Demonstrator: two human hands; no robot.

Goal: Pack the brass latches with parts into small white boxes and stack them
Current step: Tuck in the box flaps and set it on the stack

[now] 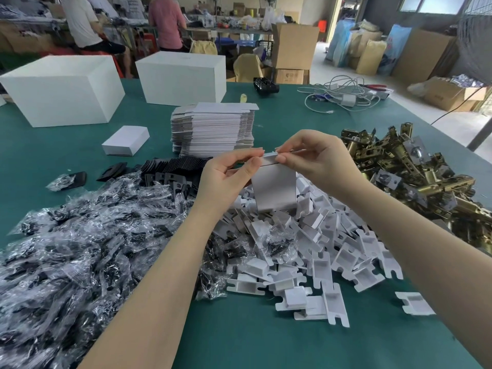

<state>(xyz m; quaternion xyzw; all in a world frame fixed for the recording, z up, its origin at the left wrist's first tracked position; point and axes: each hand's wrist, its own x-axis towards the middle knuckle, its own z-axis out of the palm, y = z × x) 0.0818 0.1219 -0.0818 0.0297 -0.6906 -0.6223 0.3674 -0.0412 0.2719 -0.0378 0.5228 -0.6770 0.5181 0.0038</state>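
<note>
Both hands meet above the middle of the green table (253,339), holding one small white box (273,189) upright between them. The left hand (226,174) pinches the box's top edge with thumb and fingertips, and the right hand (316,158) pinches the same edge from the other side, its fingers curled down over the flap. Whether that flap is fully tucked in is hard to tell, since the fingers cover it.

Below the box lies a heap of white cardboard inserts (319,249). To the left spreads a large pile of clear bags with dark parts (80,249), with a row of black plates (173,169) behind it. On the right sits the pile of brass latches (410,171).

Farther back stands a stack of flat box blanks (213,126), and just left of it a finished small box (125,141) lies alone. Two large white cartons (64,89) stand at the far edge, and a tangle of white cable (343,95) lies to the right.
</note>
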